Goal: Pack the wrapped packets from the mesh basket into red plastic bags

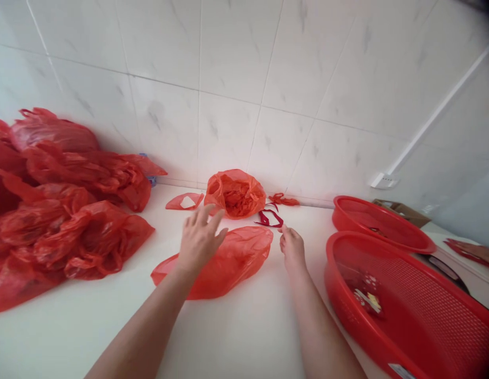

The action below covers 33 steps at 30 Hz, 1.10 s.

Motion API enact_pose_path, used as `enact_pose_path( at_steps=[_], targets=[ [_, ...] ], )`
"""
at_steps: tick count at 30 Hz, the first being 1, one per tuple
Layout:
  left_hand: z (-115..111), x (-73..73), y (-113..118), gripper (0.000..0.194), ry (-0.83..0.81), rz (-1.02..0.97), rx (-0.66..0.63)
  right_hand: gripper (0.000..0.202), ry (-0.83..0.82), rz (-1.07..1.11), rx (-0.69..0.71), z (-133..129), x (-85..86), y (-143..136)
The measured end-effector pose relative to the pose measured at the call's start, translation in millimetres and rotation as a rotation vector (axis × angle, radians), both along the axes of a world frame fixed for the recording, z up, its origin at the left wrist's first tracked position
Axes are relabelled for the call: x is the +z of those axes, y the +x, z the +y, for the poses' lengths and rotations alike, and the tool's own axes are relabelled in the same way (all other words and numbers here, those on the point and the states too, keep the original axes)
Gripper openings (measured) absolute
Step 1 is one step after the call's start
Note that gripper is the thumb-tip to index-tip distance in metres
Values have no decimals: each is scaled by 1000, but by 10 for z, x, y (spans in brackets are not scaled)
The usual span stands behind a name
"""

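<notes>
The right hand seems to pinch the narrow, dark-red strip just beyond the translucent red plastic bag; the left hand is spread, empty, above this bag. Gripping seems the present step; the next move calls for steadiness.

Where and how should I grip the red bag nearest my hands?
Probably pinch the red bag by its right end, coming from the right with your right hand. That thin, loose edge lies uncovered near that hand, while your left hand overlaps the bag farther left in this view.
</notes>
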<state>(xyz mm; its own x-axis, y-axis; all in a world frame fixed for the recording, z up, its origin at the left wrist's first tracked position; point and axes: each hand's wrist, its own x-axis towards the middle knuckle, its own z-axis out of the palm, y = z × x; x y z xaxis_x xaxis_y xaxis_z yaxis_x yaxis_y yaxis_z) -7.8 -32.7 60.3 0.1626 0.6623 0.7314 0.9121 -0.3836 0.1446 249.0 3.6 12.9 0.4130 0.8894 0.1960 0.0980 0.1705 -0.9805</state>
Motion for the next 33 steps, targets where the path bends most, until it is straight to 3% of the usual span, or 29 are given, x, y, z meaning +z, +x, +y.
enact_pose_path(
  at_steps=[3, 5, 9, 12, 15, 19, 21, 23, 24, 26, 29, 33],
  targets=[
    [63, 19, -182, 45, -269, 66, 32, 29, -29, -157, -55, 71, -109, -6],
    [110, -11, -237, 33, -462, 96, 9, 28, -35, -213, -63, 106, -180, -16],
    [147, -71, -215, 28, -547, 24, 46, 33, -52, -287, -80, 108, -257, -78],
    [148, -110, -191, 26, -528, -150, 39, 35, -65, -271, -68, 17, -243, -125],
    [168, -171, -195, 21, -511, -316, 0, 53, -57, -200, -54, -165, -174, -161],
    [205, -250, -164, 14, -622, -691, -118, 54, 235, -159, -75, -489, -20, -314],
    [217, -275, -125, 16, -704, -930, -212, 64, 367, -228, 1, -618, 38, -452],
    [226, -304, -91, 22, -765, -1114, -321, 78, 351, -285, 128, -671, 46, -578],
    [231, -324, -81, 27, -788, -1179, -375, 77, 296, -283, 179, -660, 28, -616],
    [253, -381, -86, 35, -811, -1297, -464, 56, 164, -139, 189, -570, -46, -607],
    [311, -488, -142, 41, -783, -1391, -495, 27, 68, 183, 36, -346, -196, -390],
    [341, -553, -191, 39, -776, -1354, -476, 25, 49, 291, -29, -129, -336, -28]
  ],
)
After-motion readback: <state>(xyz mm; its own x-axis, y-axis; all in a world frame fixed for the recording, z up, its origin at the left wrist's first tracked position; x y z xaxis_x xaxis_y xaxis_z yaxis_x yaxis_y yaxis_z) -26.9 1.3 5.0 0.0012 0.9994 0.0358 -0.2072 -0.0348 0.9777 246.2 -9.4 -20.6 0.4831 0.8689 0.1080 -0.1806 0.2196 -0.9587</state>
